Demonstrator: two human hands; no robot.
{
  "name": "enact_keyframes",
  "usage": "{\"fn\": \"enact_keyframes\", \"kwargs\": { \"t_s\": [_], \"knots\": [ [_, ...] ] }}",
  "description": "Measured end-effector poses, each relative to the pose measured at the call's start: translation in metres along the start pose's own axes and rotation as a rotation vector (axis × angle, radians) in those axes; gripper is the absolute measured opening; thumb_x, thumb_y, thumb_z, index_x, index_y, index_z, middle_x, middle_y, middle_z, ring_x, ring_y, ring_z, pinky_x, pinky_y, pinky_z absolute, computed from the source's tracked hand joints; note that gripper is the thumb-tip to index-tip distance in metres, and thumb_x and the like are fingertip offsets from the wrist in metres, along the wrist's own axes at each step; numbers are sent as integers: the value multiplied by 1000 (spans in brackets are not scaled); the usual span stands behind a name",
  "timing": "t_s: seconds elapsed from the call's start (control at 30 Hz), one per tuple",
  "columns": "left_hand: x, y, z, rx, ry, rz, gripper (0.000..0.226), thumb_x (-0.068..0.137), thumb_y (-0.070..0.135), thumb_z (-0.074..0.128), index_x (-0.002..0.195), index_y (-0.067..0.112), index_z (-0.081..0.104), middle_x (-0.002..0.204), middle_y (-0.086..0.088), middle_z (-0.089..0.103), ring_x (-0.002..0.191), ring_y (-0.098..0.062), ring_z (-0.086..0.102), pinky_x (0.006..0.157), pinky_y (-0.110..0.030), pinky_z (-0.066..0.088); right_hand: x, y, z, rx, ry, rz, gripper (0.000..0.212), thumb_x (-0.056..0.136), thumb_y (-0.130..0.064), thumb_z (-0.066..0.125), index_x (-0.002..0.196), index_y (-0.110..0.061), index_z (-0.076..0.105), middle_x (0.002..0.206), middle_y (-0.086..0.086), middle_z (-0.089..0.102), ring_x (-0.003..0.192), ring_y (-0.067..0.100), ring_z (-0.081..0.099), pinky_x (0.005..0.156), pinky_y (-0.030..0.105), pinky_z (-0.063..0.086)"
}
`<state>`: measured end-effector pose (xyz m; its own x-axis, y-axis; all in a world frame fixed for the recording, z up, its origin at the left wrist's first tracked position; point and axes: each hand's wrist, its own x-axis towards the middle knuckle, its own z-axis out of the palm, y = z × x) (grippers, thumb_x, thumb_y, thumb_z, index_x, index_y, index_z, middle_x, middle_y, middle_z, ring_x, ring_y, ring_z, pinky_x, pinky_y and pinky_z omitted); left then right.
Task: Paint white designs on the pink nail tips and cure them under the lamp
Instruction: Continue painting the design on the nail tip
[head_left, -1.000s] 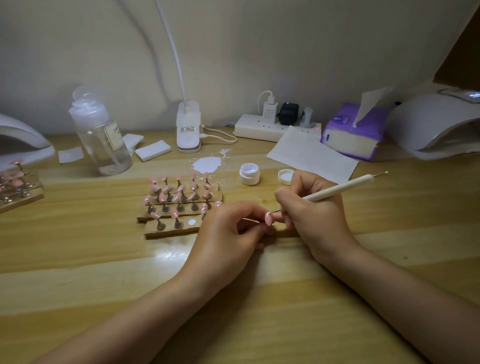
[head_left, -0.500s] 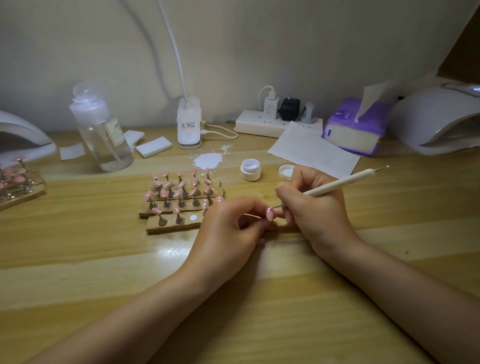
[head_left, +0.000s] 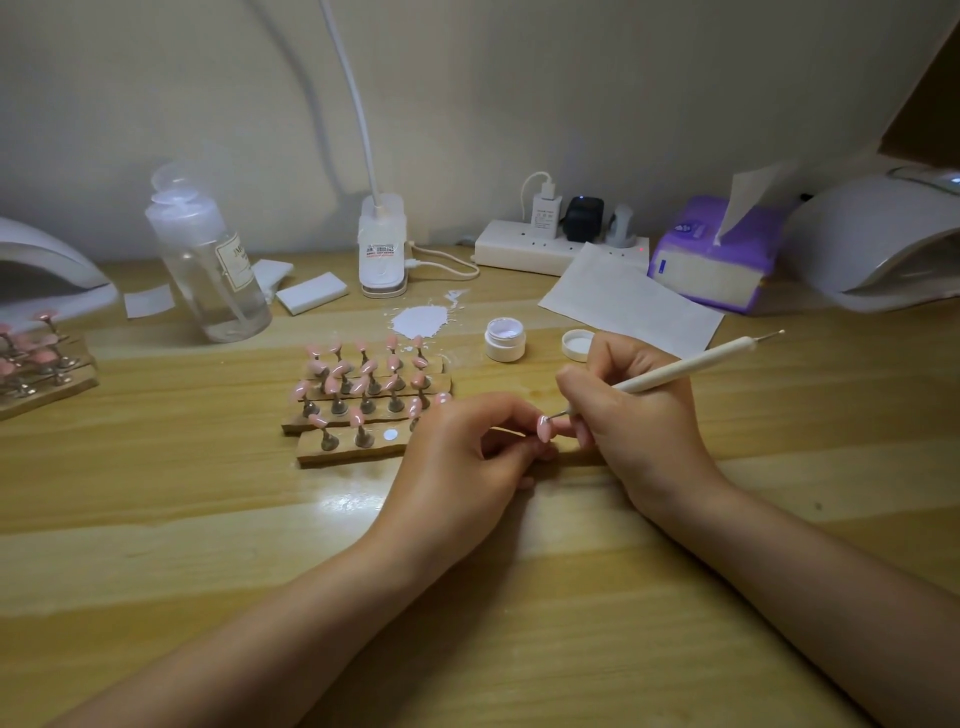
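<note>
At the left edge of the bench I am seeing a white curing lamp (head_left: 47, 270), with a wooden block of pink tips on metal stands (head_left: 41, 358) lying just in front of it. Further right, toward the back edge, a clear bottle (head_left: 208, 265) is standing upright, and beside it a white foam block (head_left: 311, 293) is lying flat. A clip lamp base (head_left: 382, 247) is sitting at the middle of the back edge, with a splash of white paint (head_left: 420, 321) on the wood just in front of it. Nearer the middle, rows of pink nail tips (head_left: 363, 374) are standing on wooden strips (head_left: 343, 449).

My left hand (head_left: 457, 462) is pinching one pink nail tip (head_left: 543, 429) between curled fingers, just right of the strips. My right hand (head_left: 634, 415) is gripping a dotting tool (head_left: 691, 366) like a pen, its metal point touching the held tip. The two hands are touching each other around that tip.

Behind them an open jar of white gel (head_left: 505, 339) and its lid (head_left: 577, 345) are sitting apart. A sheet of paper (head_left: 628, 301), a power strip (head_left: 519, 249) and a purple tissue pack (head_left: 711, 260) are lying toward the back right, and a second white curing lamp (head_left: 878, 239) is standing at the right edge.
</note>
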<state>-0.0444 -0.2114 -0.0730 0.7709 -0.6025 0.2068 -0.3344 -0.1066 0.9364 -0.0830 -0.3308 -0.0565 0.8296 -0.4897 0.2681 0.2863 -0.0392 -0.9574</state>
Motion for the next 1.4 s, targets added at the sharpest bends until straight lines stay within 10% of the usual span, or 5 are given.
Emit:
{"fn": "enact_keyframes", "kwargs": {
  "t_s": [1.4],
  "knots": [
    [0, -1, 0, -4, -2, 10, 9, 85, -5, 59, 79, 0, 64, 84, -10, 70, 75, -6, 69, 58, -15, 52, 1, 0, 0, -18, 6, 14, 36, 75, 12, 51, 51, -8, 33, 35, 4, 34, 29, 8, 47, 39, 16, 44]
  ]
}}
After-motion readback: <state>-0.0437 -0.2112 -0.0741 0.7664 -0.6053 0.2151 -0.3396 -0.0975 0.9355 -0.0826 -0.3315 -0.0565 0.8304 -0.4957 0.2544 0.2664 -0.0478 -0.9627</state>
